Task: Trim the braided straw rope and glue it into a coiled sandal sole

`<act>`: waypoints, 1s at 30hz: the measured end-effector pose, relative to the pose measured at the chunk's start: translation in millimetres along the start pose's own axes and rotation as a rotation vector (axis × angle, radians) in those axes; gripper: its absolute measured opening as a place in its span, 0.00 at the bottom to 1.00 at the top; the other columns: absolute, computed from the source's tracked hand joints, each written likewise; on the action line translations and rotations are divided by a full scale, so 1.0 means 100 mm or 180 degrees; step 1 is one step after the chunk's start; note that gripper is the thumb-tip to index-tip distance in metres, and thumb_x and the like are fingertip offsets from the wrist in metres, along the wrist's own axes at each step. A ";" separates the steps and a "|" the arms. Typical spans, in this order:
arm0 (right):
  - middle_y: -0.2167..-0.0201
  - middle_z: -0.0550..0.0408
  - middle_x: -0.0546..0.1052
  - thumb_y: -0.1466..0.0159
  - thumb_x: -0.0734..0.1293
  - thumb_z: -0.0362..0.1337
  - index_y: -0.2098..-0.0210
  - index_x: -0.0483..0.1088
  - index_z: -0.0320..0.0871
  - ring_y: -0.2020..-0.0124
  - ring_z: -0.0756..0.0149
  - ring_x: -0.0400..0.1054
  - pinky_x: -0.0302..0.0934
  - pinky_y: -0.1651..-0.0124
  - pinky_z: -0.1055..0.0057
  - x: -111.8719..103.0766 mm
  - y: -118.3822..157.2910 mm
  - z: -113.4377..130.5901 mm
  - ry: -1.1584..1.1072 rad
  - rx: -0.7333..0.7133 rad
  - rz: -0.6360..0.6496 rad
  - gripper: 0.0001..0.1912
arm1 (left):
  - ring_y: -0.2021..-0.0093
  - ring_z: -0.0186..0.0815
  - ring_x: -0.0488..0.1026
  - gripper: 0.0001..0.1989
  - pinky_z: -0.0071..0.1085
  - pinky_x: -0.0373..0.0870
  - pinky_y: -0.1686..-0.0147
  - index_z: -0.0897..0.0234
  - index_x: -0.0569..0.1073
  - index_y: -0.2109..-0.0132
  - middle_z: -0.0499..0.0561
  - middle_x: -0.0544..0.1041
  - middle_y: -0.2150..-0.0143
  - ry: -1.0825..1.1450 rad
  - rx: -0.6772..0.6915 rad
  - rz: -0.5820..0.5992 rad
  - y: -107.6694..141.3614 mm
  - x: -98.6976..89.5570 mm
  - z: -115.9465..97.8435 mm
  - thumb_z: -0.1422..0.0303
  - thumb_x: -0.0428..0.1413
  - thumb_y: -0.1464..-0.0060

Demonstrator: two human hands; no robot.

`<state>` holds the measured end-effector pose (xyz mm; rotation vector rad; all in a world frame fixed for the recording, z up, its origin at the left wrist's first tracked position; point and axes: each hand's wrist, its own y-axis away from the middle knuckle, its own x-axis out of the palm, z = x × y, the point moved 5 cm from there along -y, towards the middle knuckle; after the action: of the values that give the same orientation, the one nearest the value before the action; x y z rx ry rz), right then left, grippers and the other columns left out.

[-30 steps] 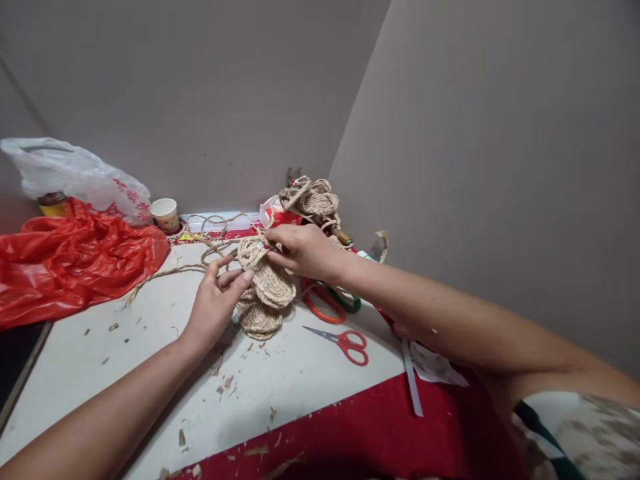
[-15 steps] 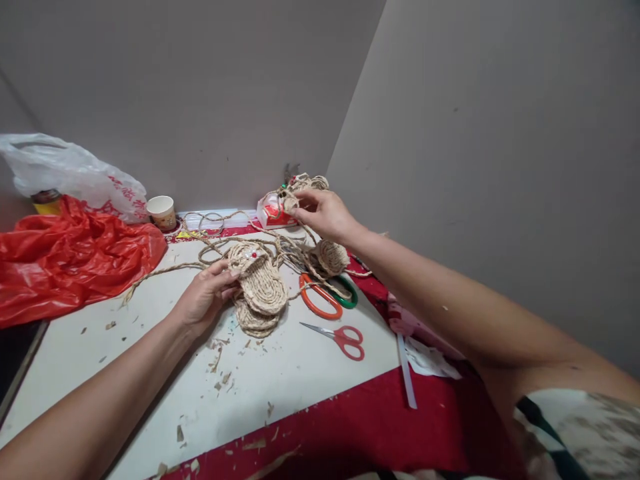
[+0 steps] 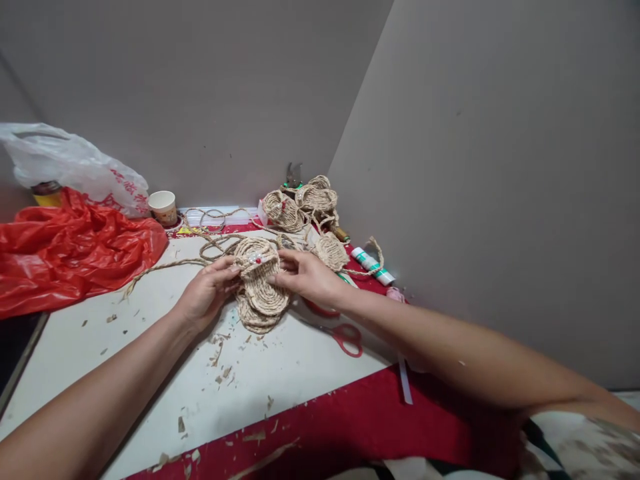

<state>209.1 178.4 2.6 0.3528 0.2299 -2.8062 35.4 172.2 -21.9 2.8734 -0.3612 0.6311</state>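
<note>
A woven straw slipper (image 3: 265,290) with white beads and a red bead on its strap lies on the white board (image 3: 240,393), over another straw piece. My left hand (image 3: 207,293) grips its left edge near the strap. From the right, my right hand (image 3: 307,277) holds its other side, thumb on top and fingers partly hidden behind it. Behind my right hand is a smaller woven piece (image 3: 331,251). Farther back, more straw slippers (image 3: 283,210) are piled in the corner. Straw cords (image 3: 215,247) run behind the held slipper.
Red-handled scissors (image 3: 349,339) lie under my right forearm. A paper cup (image 3: 163,207), a red plastic bag (image 3: 80,257) and a white bag (image 3: 75,167) stand at the back left. A white-green tube (image 3: 373,265) lies right, by the grey wall (image 3: 475,167).
My right hand has let go of a small straw piece at the back pile and come down to the slipper's right side. The left hand has stayed on the slipper.
</note>
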 end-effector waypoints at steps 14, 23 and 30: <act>0.75 0.61 0.73 0.52 0.76 0.43 0.58 0.65 0.46 0.75 0.68 0.69 0.64 0.73 0.71 -0.04 0.01 0.02 -0.1326 0.0426 -0.0717 0.25 | 0.41 0.44 0.69 0.37 0.37 0.64 0.45 0.62 0.64 0.37 0.57 0.74 0.42 -0.0833 0.0421 0.0324 0.11 0.15 0.06 0.73 0.65 0.54; 0.74 0.63 0.70 0.50 0.75 0.48 0.56 0.64 0.50 0.74 0.70 0.68 0.68 0.76 0.74 0.10 0.08 0.05 -0.1342 0.0351 -0.0391 0.26 | 0.52 0.43 0.75 0.18 0.34 0.68 0.51 0.64 0.78 0.54 0.53 0.82 0.58 -0.0654 0.0597 0.0015 0.10 0.16 0.02 0.60 0.63 0.49; 0.75 0.63 0.67 0.48 0.76 0.44 0.51 0.70 0.46 0.73 0.71 0.66 0.70 0.73 0.73 0.01 0.19 0.07 -0.1127 0.0256 -0.0388 0.27 | 0.52 0.45 0.74 0.14 0.36 0.65 0.48 0.61 0.79 0.52 0.53 0.80 0.54 -0.1582 0.1095 -0.0133 0.19 0.16 -0.07 0.64 0.60 0.46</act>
<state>212.1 159.2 7.0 -0.1484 0.0604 -2.9397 42.1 152.4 -6.8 3.3387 -0.2753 -0.0510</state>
